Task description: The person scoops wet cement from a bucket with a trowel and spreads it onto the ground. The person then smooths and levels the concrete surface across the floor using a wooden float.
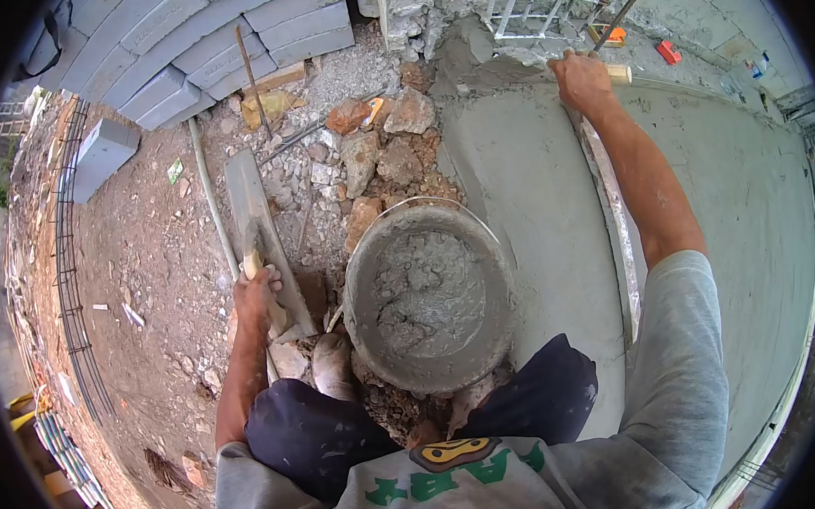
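My left hand (pixel 256 288) is closed round the handle of a long flat metal trowel (pixel 260 215), held over the rubble left of the bucket. The round bucket (pixel 506 301), holding wet grey mortar (pixel 429 288), stands between my feet. At the upper right my right hand (pixel 584 79) is closed at a pale wooden handle (pixel 619 74), beside the top end of a long mortar-smeared straight strip (pixel 622 238). What lies under that hand is hidden. Smooth grey mortar (pixel 531 178) covers the surface on both sides of the strip.
Grey blocks (pixel 291 23) are stacked at the upper left, with one loose block (pixel 104 157) below. Stones (pixel 362 155) lie behind the bucket. A rebar cage (pixel 72 283) runs along the left. A white rack (pixel 531 12) and a red object (pixel 669 53) are at the top.
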{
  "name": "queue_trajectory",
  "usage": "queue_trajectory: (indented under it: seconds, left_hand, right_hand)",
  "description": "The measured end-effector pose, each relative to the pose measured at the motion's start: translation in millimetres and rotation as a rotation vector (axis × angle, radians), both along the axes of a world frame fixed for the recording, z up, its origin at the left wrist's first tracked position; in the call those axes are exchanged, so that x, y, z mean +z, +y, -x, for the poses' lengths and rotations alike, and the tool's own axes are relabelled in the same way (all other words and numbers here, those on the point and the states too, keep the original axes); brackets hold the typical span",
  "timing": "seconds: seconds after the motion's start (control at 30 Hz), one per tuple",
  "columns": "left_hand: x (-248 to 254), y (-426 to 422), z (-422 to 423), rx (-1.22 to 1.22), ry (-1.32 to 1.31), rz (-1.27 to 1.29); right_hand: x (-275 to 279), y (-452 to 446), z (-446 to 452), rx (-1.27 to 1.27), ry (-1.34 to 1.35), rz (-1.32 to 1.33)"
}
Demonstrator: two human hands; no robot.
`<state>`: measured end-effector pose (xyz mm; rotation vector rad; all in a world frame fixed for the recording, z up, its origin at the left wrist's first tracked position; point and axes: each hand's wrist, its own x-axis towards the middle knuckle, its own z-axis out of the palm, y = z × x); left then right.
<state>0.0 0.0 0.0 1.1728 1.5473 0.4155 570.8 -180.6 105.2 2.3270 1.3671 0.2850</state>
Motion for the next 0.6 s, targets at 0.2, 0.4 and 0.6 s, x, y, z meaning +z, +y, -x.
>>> queue_trajectory:
  seconds: [0.2,0.4,0.6]
  left_hand:
    - [-5.3,8.7,-15.9,-0.054,-0.064,-0.018]
    - [2.0,7.3,-24.6,-0.100,-0.060,-0.064]
    - [10.1,10.9,-24.4,-0.022,-0.121,-0.104]
  right_hand:
    - [51.8,-29.2,9.4,0.124,-0.098,-0.226]
    - [90.2,-78.4,68.1,0.191,0.029,-0.514]
    - [99.6,-130.1,181.6,0.426,0.562,-0.545]
